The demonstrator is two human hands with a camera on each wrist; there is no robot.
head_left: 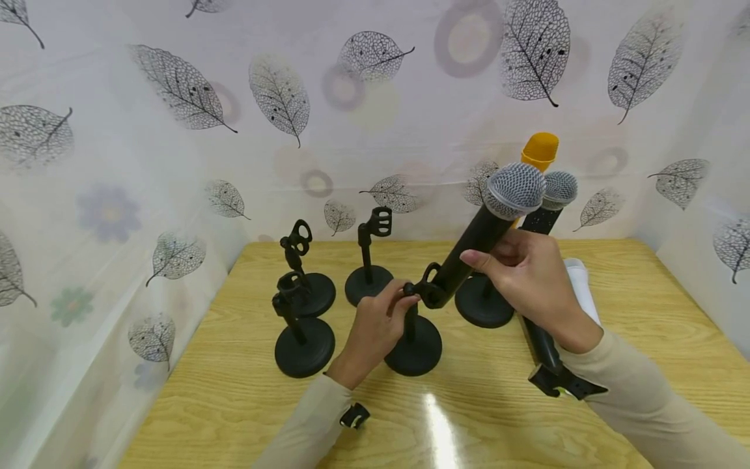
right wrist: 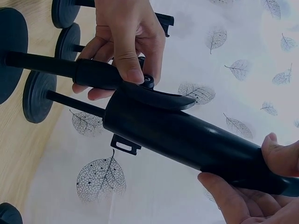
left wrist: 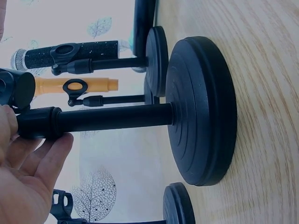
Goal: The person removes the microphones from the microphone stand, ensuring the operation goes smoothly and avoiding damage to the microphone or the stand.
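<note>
A black microphone (head_left: 474,244) with a silver mesh head leans up to the right, its lower end in the clip (head_left: 432,286) of a desk stand. My right hand (head_left: 536,286) grips its body below the mesh head. The fingers of my left hand (head_left: 375,332) pinch the top of that stand, at the joint just under the clip. In the left wrist view the stand's round base (left wrist: 201,112) sits on the wood table. Seen from the right wrist, the clip's curved arm (right wrist: 161,99) lies along the microphone's body.
Three stands with bare clips, a front one (head_left: 305,348), one behind it (head_left: 316,293) and one at the back (head_left: 368,283), are to the left. A speckled microphone (left wrist: 98,53) and a yellow microphone (left wrist: 100,85) sit in stands. A white object (head_left: 580,280) lies at right.
</note>
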